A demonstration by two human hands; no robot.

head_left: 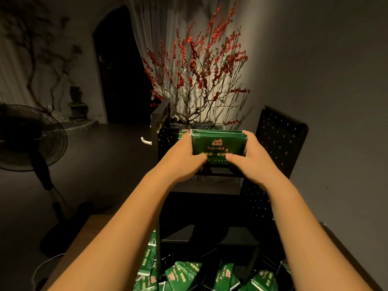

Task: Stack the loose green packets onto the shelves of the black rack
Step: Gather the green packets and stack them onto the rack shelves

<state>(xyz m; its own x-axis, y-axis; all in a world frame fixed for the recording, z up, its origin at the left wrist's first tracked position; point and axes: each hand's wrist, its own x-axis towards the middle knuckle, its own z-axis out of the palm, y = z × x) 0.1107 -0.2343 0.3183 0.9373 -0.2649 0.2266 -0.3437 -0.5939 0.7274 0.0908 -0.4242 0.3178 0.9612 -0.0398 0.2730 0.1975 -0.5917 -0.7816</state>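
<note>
Loose green packets (184, 274) are lying at bottom centre; left hand (184, 153) and right hand (245, 156) are clasping a bundle (218, 147) squarely, probably aligning it above the black rack (279, 139).

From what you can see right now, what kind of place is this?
Probably a dim tea house or a decorated home room. A vase of red blossom branches stands behind the black rack, a standing fan is on the left, and an arched doorway opens behind.

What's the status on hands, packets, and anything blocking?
Left hand and right hand grip a stack of green packets over the black rack. Loose packets below. No obstruction seen.
</note>
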